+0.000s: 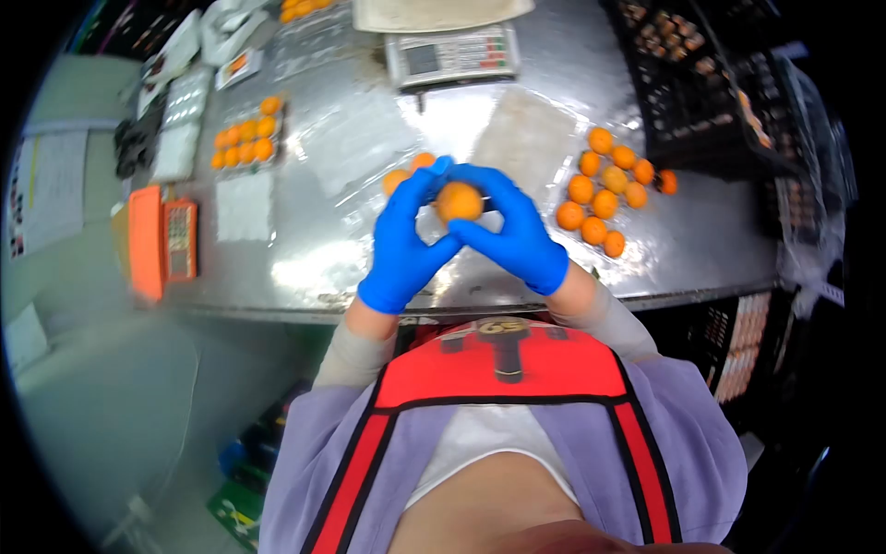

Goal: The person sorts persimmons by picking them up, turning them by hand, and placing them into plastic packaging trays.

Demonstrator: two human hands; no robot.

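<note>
Both of my hands wear blue gloves and meet around one orange (pixel 459 201) above the steel table. My left hand (pixel 406 242) curls along its left side, and my right hand (pixel 514 231) closes over its top and right side. The thumbs come together just below the fruit. Right behind my left fingers sit two more oranges (pixel 396 180), partly hidden by the glove. Clear plastic packaging (pixel 355 138) lies flat beyond my left hand, and another flat clear sheet (pixel 526 138) lies beyond my right.
Several loose oranges (pixel 604 203) lie at right, beside black crates (pixel 688 102). A weighing scale (pixel 452 57) stands at the back. On the left are a filled tray of oranges (pixel 247 134), a white pad (pixel 245 205) and an orange calculator-like device (pixel 180 238). The table's front edge (pixel 277 314) runs before me.
</note>
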